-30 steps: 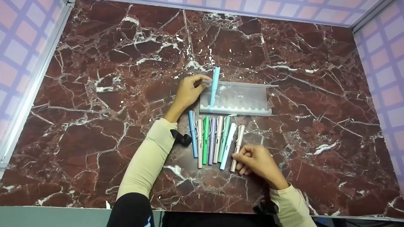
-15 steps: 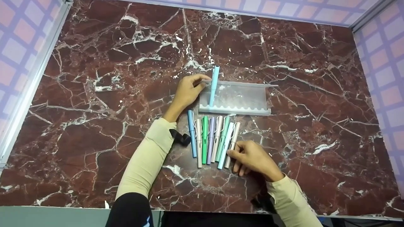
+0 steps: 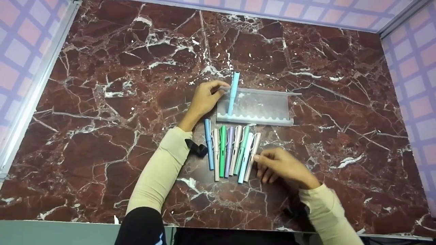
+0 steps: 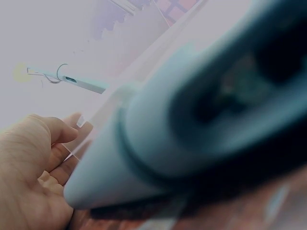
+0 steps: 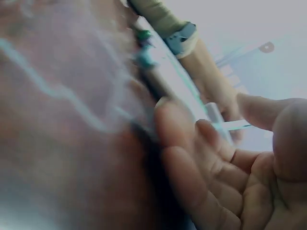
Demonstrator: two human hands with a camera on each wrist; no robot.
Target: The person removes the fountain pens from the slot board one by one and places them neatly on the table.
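Note:
My left hand [image 3: 204, 98] pinches the left edge of a clear plastic pen stand [image 3: 264, 105] with a scalloped front ledge. One light blue pen [image 3: 234, 90] leans in it near that edge. Below the stand lies a row of capped pens, among them a blue pen [image 3: 208, 144], a green pen [image 3: 222, 149] and a purple pen [image 3: 228, 153]. At the row's right end is a beige pen [image 3: 253, 154], beside a pale blue pen [image 3: 246, 158]. My right hand [image 3: 281, 166] is at the beige pen's right side, fingers loosely bent, holding nothing in the right wrist view.
Everything rests on a dark red marbled table [image 3: 112, 163]. Checked panels [image 3: 414, 85] wall the back and sides. A black wrist mount [image 3: 197, 148] on the left sleeve sits close to the blue pen.
My right hand shifted the beige pen left against the pale blue pen, let it go, and drew slightly up and right. My left hand keeps its hold on the stand.

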